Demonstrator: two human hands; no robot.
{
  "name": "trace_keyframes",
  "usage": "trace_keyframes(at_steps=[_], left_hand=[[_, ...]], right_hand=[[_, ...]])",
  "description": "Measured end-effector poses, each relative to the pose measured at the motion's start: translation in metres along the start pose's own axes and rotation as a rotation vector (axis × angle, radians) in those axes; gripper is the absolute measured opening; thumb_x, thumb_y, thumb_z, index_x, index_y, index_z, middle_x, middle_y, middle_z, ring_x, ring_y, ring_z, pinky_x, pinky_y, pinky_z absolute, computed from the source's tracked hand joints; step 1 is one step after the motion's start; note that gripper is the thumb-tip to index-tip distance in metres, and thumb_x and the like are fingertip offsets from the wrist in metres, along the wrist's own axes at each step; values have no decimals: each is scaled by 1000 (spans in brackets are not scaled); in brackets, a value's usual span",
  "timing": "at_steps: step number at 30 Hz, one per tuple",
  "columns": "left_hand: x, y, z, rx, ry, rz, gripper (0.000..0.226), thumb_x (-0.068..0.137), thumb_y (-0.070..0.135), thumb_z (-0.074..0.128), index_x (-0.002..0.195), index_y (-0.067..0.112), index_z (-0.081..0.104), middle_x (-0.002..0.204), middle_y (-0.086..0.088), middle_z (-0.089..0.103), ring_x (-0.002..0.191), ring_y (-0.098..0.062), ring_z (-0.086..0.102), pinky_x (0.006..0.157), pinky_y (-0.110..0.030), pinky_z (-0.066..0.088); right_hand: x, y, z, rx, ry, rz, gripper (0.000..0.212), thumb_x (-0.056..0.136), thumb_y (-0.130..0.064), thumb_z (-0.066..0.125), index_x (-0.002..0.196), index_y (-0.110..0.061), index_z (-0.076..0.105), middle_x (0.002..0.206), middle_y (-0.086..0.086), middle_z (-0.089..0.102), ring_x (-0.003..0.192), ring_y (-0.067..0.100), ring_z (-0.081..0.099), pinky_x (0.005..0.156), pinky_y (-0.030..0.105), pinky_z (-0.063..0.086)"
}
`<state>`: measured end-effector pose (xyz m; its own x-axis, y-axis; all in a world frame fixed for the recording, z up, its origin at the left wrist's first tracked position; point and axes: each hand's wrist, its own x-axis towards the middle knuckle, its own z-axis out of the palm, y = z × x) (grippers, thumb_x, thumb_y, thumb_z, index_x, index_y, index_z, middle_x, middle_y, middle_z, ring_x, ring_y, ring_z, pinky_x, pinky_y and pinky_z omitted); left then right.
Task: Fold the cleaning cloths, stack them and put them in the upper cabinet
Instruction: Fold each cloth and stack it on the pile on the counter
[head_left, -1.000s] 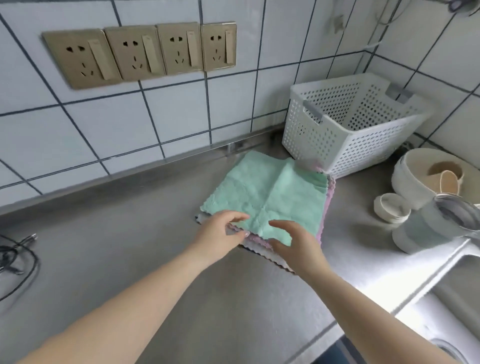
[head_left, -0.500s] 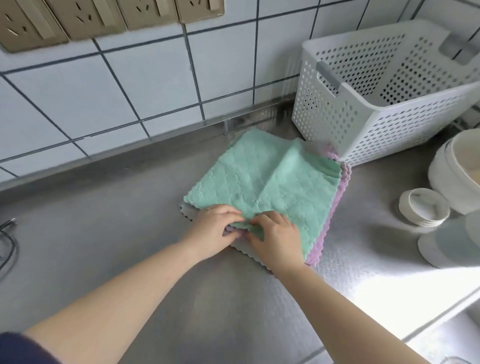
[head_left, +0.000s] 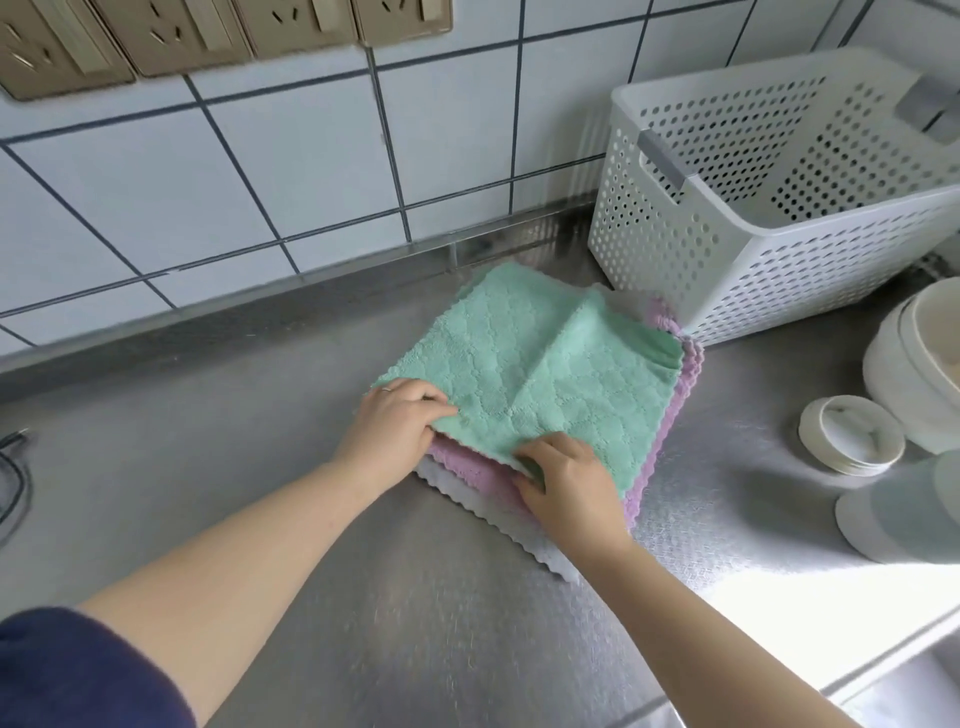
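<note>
Three cleaning cloths stacked flat on the steel counter (head_left: 218, 467), just in front of the tiled wall (head_left: 260, 171). On top, the green cloth (head_left: 535, 374), quilted, with a crease running across it. Beneath it, the purple cloth (head_left: 467, 470), showing along the near edge and down the right side. At the bottom, the white cloth (head_left: 519, 535), its scalloped edge jutting out nearest the camera.

At the near-left corner of the stack, the left hand (head_left: 392, 423), thumb on top of the green cloth and fingers curled at its edge, grip closed on that corner. At the near edge, the right hand (head_left: 569, 486), fingers tucked under the green cloth's raised hem, grip pinched shut on the green cloth, palm resting over the purple layer. Green hem lifted slightly between the two hands, purple exposed below it.

Just beyond the far-right corner of the stack, a white perforated basket (head_left: 727, 270), touching or nearly touching the cloths; cannot tell which. Further right, a stack of small white dishes (head_left: 852, 434) and a large white bowl (head_left: 914, 374) on the counter. High on the wall, a row of tan sockets (head_left: 208, 36). At the lower left, a dark blue sleeve (head_left: 78, 670).
</note>
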<state>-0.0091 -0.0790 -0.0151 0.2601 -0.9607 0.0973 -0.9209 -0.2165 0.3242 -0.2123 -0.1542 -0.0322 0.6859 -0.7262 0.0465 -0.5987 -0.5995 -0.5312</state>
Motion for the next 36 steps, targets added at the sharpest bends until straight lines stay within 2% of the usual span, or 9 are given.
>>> trace_keyframes(at_steps=[5, 10, 16, 19, 23, 26, 30, 33, 36], left_hand=[[5, -7, -9, -6, -19, -10, 35, 82, -4, 54, 106, 15, 71, 117, -1, 67, 118, -20, 57, 106, -31, 33], [9, -6, -31, -106, 119, -117, 27, 86, -2, 53, 106, 8, 68, 113, -9, 68, 104, -29, 61, 109, -38, 31], [21, -2, -95, -136, 296, -155, 20, 90, 8, 52, 103, 9, 67, 105, -7, 68, 97, -27, 60, 82, -38, 47], [14, -12, -134, -156, 387, -170, 16, 91, 13, 54, 101, 10, 67, 101, -7, 69, 95, -27, 61, 79, -36, 46], [-10, -31, -181, -146, 486, -229, 16, 90, 18, 57, 96, 9, 68, 97, -7, 68, 92, -26, 60, 76, -35, 45], [-38, -52, -214, -138, 546, -278, 17, 89, 23, 58, 97, 10, 68, 98, -5, 68, 90, -22, 60, 74, -30, 43], [-76, -69, -255, -108, 634, -300, 17, 89, 20, 60, 98, 8, 68, 97, -2, 68, 85, -13, 56, 74, -22, 38], [-117, -77, -275, -72, 652, -267, 12, 87, 15, 62, 95, 7, 68, 90, 2, 65, 83, -9, 54, 69, -8, 35], [-162, -85, -276, -81, 549, -222, 8, 85, 12, 64, 92, 11, 68, 80, 23, 58, 75, 5, 51, 71, 2, 34]], right_hand=[[-6, 7, -21, -137, -34, 30, 16, 83, -8, 55, 92, -13, 67, 87, 0, 62, 78, 26, 59, 55, 29, 43], [20, 7, -77, -229, 47, 104, 17, 93, -22, 46, 97, -16, 61, 81, 5, 67, 70, 26, 58, 53, 28, 38], [64, -21, -139, -171, 173, 74, 17, 91, -21, 48, 95, -17, 65, 86, 9, 68, 79, 33, 58, 59, 30, 34], [80, -53, -160, -115, 214, 19, 17, 90, -19, 49, 76, -21, 57, 72, 7, 61, 72, 29, 55, 58, 32, 37], [99, -104, -170, -61, 224, -36, 20, 89, -19, 52, 71, -12, 57, 62, 5, 57, 71, 32, 57, 59, 35, 42], [109, -150, -170, -53, 209, -109, 22, 90, -20, 53, 69, -15, 56, 63, 4, 56, 73, 31, 57, 58, 34, 37], [108, -202, -164, 64, 241, -181, 19, 90, -18, 52, 92, -8, 68, 82, 11, 68, 80, 32, 59, 64, 33, 44], [87, -228, -151, 188, 173, -228, 22, 93, -21, 51, 93, -4, 65, 75, 13, 62, 69, 26, 54, 53, 27, 35], [54, -222, -130, 328, 24, -239, 19, 94, -26, 52, 89, -11, 63, 69, 10, 61, 56, 16, 48, 52, 26, 30]])
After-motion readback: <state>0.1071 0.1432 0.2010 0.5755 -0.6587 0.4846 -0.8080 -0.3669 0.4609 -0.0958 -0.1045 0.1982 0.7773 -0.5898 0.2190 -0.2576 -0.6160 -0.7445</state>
